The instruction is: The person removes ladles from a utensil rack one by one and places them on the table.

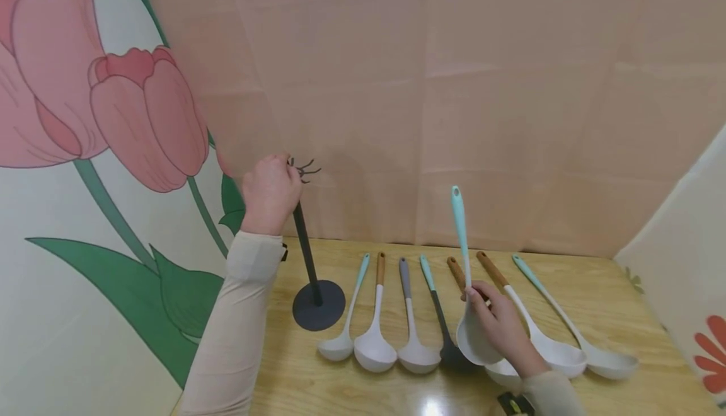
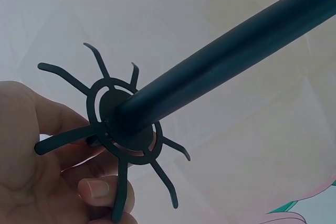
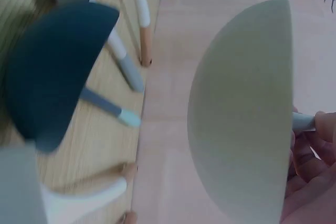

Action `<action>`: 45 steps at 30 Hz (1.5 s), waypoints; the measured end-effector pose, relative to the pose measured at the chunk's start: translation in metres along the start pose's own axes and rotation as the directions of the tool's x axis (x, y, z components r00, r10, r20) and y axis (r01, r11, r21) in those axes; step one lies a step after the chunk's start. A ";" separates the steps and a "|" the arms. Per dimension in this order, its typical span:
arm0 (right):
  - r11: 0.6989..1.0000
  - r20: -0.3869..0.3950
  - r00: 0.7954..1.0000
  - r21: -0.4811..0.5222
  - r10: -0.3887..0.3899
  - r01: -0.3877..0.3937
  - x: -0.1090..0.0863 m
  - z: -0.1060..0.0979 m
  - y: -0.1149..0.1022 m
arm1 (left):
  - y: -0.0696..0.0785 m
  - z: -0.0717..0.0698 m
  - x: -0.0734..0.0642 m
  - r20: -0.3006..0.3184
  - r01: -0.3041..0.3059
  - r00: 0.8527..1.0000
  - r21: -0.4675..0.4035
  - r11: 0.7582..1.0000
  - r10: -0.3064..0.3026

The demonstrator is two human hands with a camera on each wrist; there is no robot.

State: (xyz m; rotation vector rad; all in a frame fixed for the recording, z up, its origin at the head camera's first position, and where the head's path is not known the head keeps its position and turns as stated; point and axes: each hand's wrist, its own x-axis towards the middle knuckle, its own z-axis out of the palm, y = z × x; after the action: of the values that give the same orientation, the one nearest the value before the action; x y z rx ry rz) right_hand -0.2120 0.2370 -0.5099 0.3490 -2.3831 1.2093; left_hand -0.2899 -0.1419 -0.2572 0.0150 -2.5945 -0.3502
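Note:
My left hand (image 1: 270,193) holds the top of a black utensil stand (image 1: 306,253), its fingers at the ring of hooks. In the left wrist view, the curved hooks (image 2: 170,190) spread out around the pole, and none of them bears a utensil. My right hand (image 1: 499,323) pinches a ladle (image 1: 460,220) low on its white stem, just above the bowl. This ladle stands upright above the table, its mint handle pointing up and its bowl down. The right wrist view shows the underside of its pale bowl (image 3: 241,114) close up.
Several ladles lie in a row on the wooden table (image 1: 283,378), among them a white one with a wooden handle (image 1: 375,346) and a black one with a mint handle (image 1: 437,309). A pink cloth backdrop (image 1: 363,101) rises behind; a tulip-printed wall (image 1: 113,315) stands left.

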 end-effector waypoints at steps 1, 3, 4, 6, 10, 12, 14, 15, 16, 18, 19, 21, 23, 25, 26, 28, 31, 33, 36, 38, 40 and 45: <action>1.000 -0.007 1.000 -0.014 -0.003 0.003 0.000 -0.004 0.002 | 0.000 0.000 0.000 0.000 0.002 1.000 -0.002 1.000 -0.002; 0.999 -0.015 1.000 -0.034 -0.003 0.003 -0.001 -0.012 0.006 | -0.001 0.001 -0.001 0.001 0.002 1.000 -0.004 1.000 -0.002; 0.999 -0.016 1.000 -0.045 -0.001 0.000 -0.002 -0.016 0.008 | -0.001 0.001 -0.001 0.001 0.003 1.000 -0.006 1.000 -0.003; 0.998 -0.012 1.000 -0.068 0.004 -0.005 -0.002 -0.025 0.014 | -0.002 0.002 -0.001 -0.009 0.000 1.000 -0.005 1.000 0.000; 0.992 -0.005 1.000 -0.123 0.027 -0.027 -0.004 -0.041 0.029 | -0.003 0.001 -0.002 -0.022 -0.005 1.000 0.001 1.000 0.005; 0.987 -0.009 0.999 -0.156 0.039 -0.040 -0.006 -0.049 0.036 | -0.003 0.001 -0.002 -0.022 -0.006 1.000 0.004 1.000 0.007; 0.981 -0.013 0.998 -0.186 0.059 -0.061 -0.009 -0.058 0.042 | -0.002 0.001 -0.002 -0.017 -0.004 1.000 0.007 1.000 0.004; 0.978 -0.017 0.998 -0.196 0.062 -0.064 -0.009 -0.062 0.045 | -0.002 0.001 -0.002 -0.014 -0.002 1.000 0.007 1.000 0.002; 0.977 -0.021 0.998 -0.205 0.064 -0.067 -0.010 -0.066 0.048 | -0.002 0.001 -0.002 -0.013 -0.002 1.000 0.008 1.000 0.002; 0.972 -0.029 0.997 -0.222 0.071 -0.076 -0.011 -0.074 0.055 | -0.001 0.001 -0.002 -0.011 0.000 1.000 0.008 1.000 0.000; 0.971 -0.034 0.997 -0.229 0.070 -0.076 -0.012 -0.078 0.058 | -0.001 0.001 -0.002 -0.011 0.000 1.000 0.009 1.000 0.000; 0.967 -0.044 0.997 -0.243 0.068 -0.077 -0.013 -0.087 0.065 | -0.001 0.001 -0.002 -0.008 0.002 1.000 0.008 1.000 -0.002; 0.964 -0.049 0.996 -0.253 0.074 -0.084 -0.013 -0.095 0.072 | 0.000 0.001 -0.002 -0.007 0.003 1.000 0.009 1.000 -0.003; 0.961 -0.044 0.995 -0.260 0.089 -0.098 -0.013 -0.104 0.078 | 0.000 0.002 -0.002 -0.005 0.004 1.000 0.008 1.000 -0.004; 0.959 -0.039 0.994 -0.261 0.100 -0.106 -0.014 -0.109 0.081 | 0.000 0.002 -0.002 -0.004 0.005 1.000 0.008 1.000 -0.005; 0.958 -0.030 0.993 -0.262 0.116 -0.120 -0.013 -0.118 0.087 | 0.001 0.002 -0.002 -0.004 0.007 1.000 0.006 1.000 -0.007; 0.951 -0.014 0.991 -0.278 0.136 -0.134 -0.011 -0.131 0.095 | 0.001 0.002 -0.001 -0.005 0.008 1.000 0.004 1.000 -0.008; 0.947 -0.002 0.988 -0.286 0.153 -0.147 -0.009 -0.140 0.102 | 0.001 0.002 -0.001 -0.007 0.007 1.000 0.007 1.000 -0.007; 0.941 0.022 0.983 -0.294 0.184 -0.169 -0.007 -0.152 0.112 | 0.001 0.003 -0.001 -0.011 0.005 1.000 0.010 1.000 -0.005; 0.935 0.030 0.980 -0.306 0.198 -0.179 -0.006 -0.159 0.119 | 0.001 0.003 -0.002 -0.014 0.003 1.000 0.014 1.000 -0.003; 0.928 0.036 0.978 -0.325 0.205 -0.183 -0.005 -0.165 0.127 | 0.001 0.003 -0.002 -0.017 0.002 1.000 0.017 1.000 -0.001; 0.905 0.060 0.965 -0.365 0.255 -0.216 -0.002 -0.180 0.145 | 0.002 0.003 -0.002 -0.016 0.003 1.000 0.029 1.000 -0.002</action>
State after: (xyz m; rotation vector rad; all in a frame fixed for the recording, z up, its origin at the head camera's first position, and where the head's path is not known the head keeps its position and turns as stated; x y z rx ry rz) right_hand -0.2213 0.4680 -0.5185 0.0062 -2.7352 0.8399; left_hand -0.2891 -0.1392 -0.2602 0.0309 -2.5843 -0.3124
